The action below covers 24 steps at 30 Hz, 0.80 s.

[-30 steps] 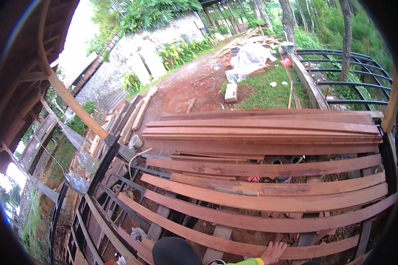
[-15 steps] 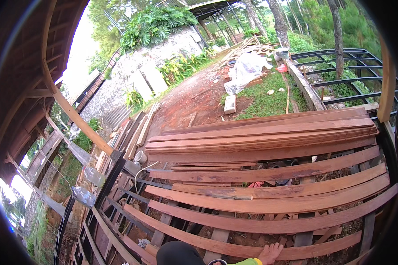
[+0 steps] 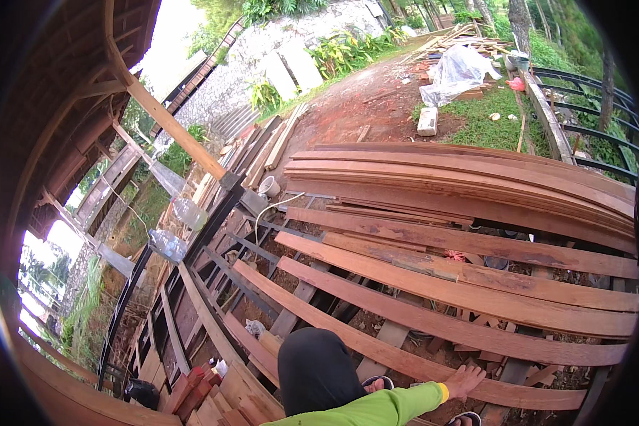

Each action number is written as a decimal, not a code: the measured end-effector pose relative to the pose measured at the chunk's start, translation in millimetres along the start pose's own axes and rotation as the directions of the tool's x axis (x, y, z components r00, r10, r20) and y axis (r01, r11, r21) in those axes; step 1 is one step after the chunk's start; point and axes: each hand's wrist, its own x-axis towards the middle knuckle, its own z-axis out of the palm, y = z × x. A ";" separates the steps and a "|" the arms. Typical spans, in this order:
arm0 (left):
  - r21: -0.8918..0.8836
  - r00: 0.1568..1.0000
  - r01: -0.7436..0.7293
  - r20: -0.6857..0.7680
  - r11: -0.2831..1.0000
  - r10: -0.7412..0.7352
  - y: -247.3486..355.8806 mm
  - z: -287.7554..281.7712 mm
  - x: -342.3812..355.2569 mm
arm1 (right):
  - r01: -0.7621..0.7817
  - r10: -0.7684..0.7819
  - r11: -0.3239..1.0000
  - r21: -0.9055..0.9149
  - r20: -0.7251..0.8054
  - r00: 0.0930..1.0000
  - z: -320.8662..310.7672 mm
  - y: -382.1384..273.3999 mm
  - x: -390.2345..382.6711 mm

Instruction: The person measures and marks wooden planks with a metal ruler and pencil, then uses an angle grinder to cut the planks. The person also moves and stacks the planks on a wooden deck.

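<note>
My left hand (image 3: 463, 380), in a green sleeve with a yellow cuff, reaches from the bottom centre and rests palm down, fingers spread, on a curved reddish-brown plank (image 3: 397, 355). Beside that arm is my dark-clad knee (image 3: 312, 366), with sandalled feet (image 3: 463, 420) low in the view. More planks (image 3: 433, 312) lie spaced across dark beams over rubble, just beyond the hand. My right hand is out of view.
A stack of boards (image 3: 447, 184) lies farther forward. At left stand a timber post (image 3: 184, 135), plastic bottles (image 3: 190, 213) and dark framing (image 3: 216, 227). A white bucket (image 3: 268, 187), loose lumber, plastic sheeting (image 3: 454, 74) and an open metal frame (image 3: 593, 128) lie beyond.
My view has swung left, so the planks sit farther right and more of the left side shows. More of my green sleeve and knee appears; my left hand stays resting on the plank.
</note>
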 end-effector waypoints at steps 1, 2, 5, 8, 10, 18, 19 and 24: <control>-0.023 1.000 -0.013 -0.019 1.000 0.013 -2.8 1.9 1.4 | -0.014 0.014 1.000 -0.004 -0.010 1.000 0.0 -0.3 -1.3; -0.042 0.999 -0.032 -0.035 0.999 0.031 -7.0 3.3 1.9 | -0.033 0.032 0.999 -0.011 -0.028 0.999 0.1 -0.7 -4.0; -0.047 0.999 -0.038 0.010 0.998 0.039 -4.0 -9.3 7.9 | -0.095 0.094 0.995 -0.005 -0.119 0.988 -7.5 3.3 -11.1; 0.152 0.996 -0.077 -0.028 0.985 0.082 -1.7 -13.2 14.2 | -0.154 0.174 0.983 0.102 -0.227 0.958 -36.9 11.5 -49.7; 0.322 0.984 -0.154 0.135 0.934 0.116 33.1 -60.2 22.2 | -0.219 0.245 0.969 0.111 -0.389 0.888 -60.1 12.0 -89.5; 0.188 0.993 -0.100 -0.035 0.977 0.109 17.0 -37.0 16.2 | -0.339 0.433 0.889 0.307 -0.803 0.409 -117.5 26.5 -195.7; 0.196 0.993 -0.104 -0.025 0.975 0.111 16.1 -31.7 15.2 | -0.347 0.428 0.885 0.311 -0.838 0.338 -124.5 33.2 -211.6; 0.202 0.994 -0.099 -0.032 0.974 0.108 2.2 -23.6 12.2 | -0.585 0.194 0.805 0.097 -0.975 0.105 -163.0 68.2 -266.8</control>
